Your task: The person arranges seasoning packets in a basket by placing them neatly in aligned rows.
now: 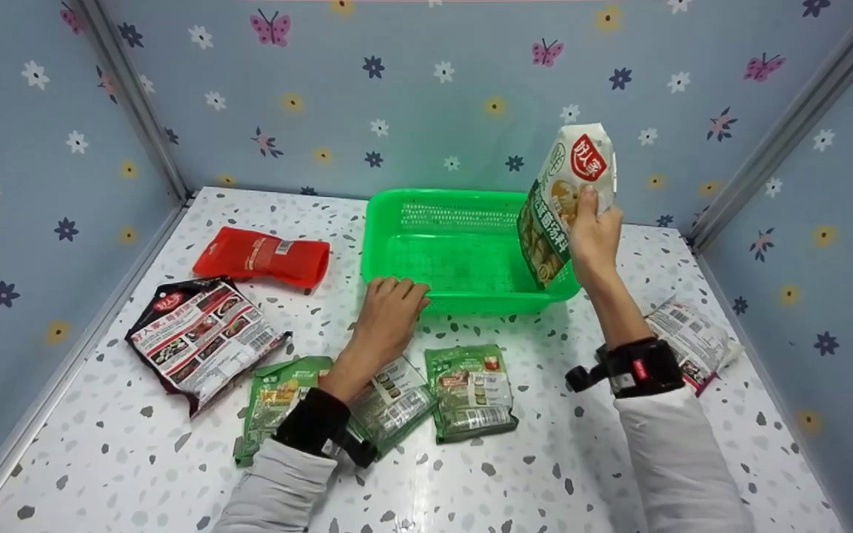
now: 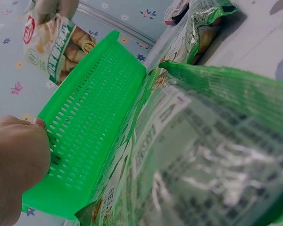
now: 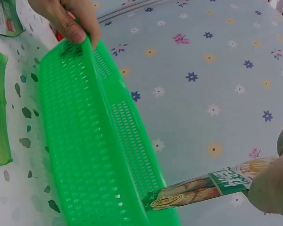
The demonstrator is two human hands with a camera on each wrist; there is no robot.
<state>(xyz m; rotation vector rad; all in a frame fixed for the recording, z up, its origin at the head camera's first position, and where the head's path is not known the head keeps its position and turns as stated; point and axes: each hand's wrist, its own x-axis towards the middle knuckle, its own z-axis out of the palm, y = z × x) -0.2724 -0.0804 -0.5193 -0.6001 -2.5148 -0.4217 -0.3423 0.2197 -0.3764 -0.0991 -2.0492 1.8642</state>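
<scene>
A green plastic basket (image 1: 463,302) stands at the back of the table, its inside bare of packets. My left hand (image 1: 391,314) grips its near rim at the left corner; in the right wrist view the thumb (image 3: 73,29) lies on the near outer side, with fingers over the rim. My right hand (image 1: 595,235) pinches a white-and-green soup seasoning packet (image 1: 551,215), thumb on the printed front. The packet hangs upright over the basket's right end, its lower edge inside the rim outline in the head view. The left wrist view shows this packet (image 2: 61,49) above the basket wall (image 2: 96,117).
Green packets (image 1: 473,392) lie before the basket, partly behind my left forearm. To the left are a red pouch (image 1: 263,257) and a large black-and-white packet (image 1: 204,333). Another whitish packet (image 1: 689,337) lies by my right wrist. Patterned walls (image 1: 441,96) enclose the table.
</scene>
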